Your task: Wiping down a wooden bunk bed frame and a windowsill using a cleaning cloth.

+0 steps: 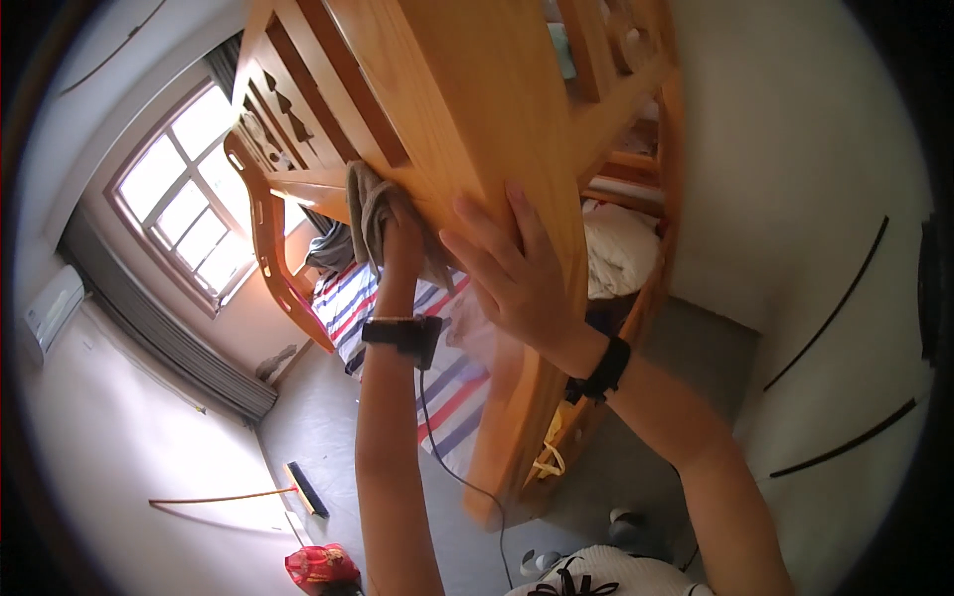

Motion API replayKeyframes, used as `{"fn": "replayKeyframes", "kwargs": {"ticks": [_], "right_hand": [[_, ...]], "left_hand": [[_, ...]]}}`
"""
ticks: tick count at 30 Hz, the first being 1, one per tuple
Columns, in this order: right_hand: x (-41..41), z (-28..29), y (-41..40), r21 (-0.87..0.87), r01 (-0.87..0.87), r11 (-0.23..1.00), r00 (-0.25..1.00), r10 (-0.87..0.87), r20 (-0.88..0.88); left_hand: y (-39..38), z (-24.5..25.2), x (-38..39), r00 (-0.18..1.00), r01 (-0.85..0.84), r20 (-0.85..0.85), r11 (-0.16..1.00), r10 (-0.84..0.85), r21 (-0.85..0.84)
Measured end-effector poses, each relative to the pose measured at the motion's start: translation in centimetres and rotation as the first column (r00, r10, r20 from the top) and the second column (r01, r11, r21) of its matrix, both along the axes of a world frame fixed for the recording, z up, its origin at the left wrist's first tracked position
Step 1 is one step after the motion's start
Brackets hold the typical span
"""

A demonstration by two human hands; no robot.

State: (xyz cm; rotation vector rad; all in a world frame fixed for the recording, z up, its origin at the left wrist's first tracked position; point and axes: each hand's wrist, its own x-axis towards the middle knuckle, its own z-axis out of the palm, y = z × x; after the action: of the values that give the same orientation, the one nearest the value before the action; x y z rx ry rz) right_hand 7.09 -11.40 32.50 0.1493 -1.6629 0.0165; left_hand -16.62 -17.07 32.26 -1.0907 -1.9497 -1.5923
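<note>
My left hand (402,242) grips a grey-brown cloth (367,205) and presses it against the lower rail of the upper bunk's wooden guard panel. Part of the cloth hangs down below the rail. Flat on the thick corner post of the wooden bunk bed (477,97) rests my right hand (522,279), its fingers spread and nothing in it. Black bands circle both wrists, and a thin cable (455,477) runs down from the left one. Beneath my hands lies the lower bunk's striped sheet (447,402).
A broom (305,492) leans at the left wall beside a red bag (322,566). The window (197,194) and a grey curtain (171,313) are beyond the bed. Cream bedding (622,249) shows behind the post. A bare wall (782,149) stands to the right.
</note>
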Motion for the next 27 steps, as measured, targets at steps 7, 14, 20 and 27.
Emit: {"fn": "replayKeyframes", "kwargs": {"ticks": [7,14,20,27], "right_hand": [[0.0,0.1,-1.1,-0.028,-0.09,0.996,0.994,0.092,0.058],[0.1,-0.2,-0.6,-0.033,-0.111,0.993,0.992,0.113,0.051],[0.1,-1.0,0.3,-0.011,-0.06,0.998,0.995,0.061,0.078],[-0.5,-1.4,0.4,-0.018,-0.066,0.998,0.996,0.067,0.065]], "left_hand": [[-0.7,10.7,-0.1,0.972,-0.07,-0.234,0.986,0.033,-0.153],[-0.6,24.7,1.1,0.792,-0.406,-0.558,0.897,0.248,-0.178],[2.3,27.2,-2.2,0.936,0.346,-0.053,0.881,-0.348,0.322],[0.8,22.0,1.2,0.998,0.003,-0.066,0.999,-0.005,-0.035]]}}
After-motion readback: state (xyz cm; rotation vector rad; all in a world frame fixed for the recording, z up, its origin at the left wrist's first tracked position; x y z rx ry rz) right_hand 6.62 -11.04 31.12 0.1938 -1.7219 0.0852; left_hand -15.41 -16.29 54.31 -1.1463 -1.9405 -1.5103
